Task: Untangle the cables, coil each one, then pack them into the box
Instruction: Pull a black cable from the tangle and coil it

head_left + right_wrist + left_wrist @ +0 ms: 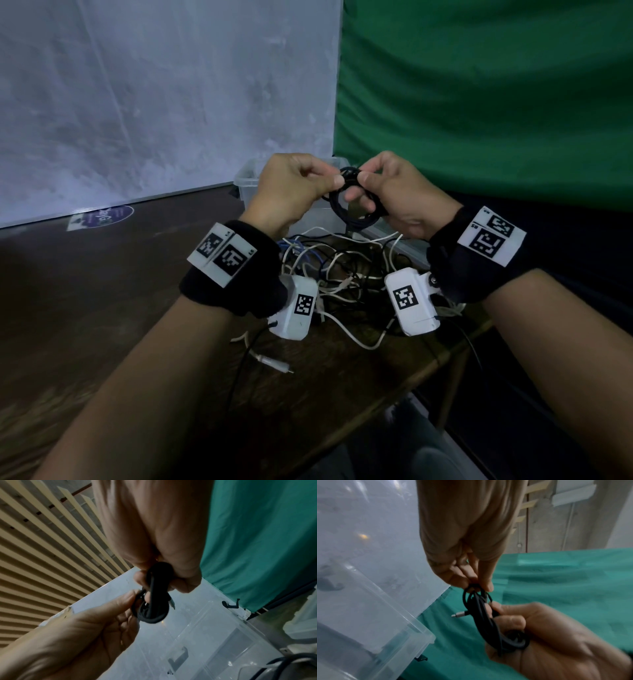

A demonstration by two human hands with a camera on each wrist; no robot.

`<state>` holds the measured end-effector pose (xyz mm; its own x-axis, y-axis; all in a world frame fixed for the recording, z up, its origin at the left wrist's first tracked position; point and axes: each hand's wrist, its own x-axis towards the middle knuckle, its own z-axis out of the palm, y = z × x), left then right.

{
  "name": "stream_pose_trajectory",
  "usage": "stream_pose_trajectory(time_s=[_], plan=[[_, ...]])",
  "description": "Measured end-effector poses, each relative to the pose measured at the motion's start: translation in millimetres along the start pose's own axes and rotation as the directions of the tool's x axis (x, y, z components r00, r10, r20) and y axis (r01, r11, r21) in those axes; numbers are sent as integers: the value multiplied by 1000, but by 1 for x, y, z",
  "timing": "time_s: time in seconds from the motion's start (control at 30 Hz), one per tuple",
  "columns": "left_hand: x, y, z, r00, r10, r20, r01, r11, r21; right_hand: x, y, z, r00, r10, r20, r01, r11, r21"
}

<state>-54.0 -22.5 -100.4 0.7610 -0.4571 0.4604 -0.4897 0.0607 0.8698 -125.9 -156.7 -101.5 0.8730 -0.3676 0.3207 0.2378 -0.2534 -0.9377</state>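
Both hands hold a coiled black cable (352,209) in the air, just in front of the clear plastic box (245,180). My left hand (334,179) pinches the top of the coil with thumb and fingers. My right hand (362,187) grips the coil's right side, fingers curled through the loops. In the left wrist view a silver plug (458,614) sticks out of the coil (481,616) toward the box (388,615). The right wrist view shows the coil (157,591) between both hands above the box (214,635). A tangle of white, black and blue cables (342,270) lies on the table under my wrists.
The dark wooden table (102,308) has its edge running diagonally at the lower right. A white cable end with a plug (274,363) lies toward me. A grey-white board and a green cloth (479,102) stand behind the box. A purple sticker (102,216) lies at the left.
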Motion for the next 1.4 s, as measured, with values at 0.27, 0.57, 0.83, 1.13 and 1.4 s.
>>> stream_pose_trajectory(time_s=[0.27,0.57,0.83,1.13,1.4], plan=[[0,6,-6,968,-205,143,236,938,-253,-4,-7,-5,991,13,131,-22,998,67],[0,3,-6,964,-237,120,257,948,-188,-10,-9,2,989,45,143,-54,997,61],[-7,11,0,976,-137,170,163,975,-152,-4,-10,-6,999,46,-10,-45,997,65],[-5,2,2,964,-124,236,129,992,-7,-8,-6,-5,996,-2,85,-2,998,55],[-4,-2,0,915,-184,359,145,980,133,-8,-4,-14,988,15,154,-25,998,64]])
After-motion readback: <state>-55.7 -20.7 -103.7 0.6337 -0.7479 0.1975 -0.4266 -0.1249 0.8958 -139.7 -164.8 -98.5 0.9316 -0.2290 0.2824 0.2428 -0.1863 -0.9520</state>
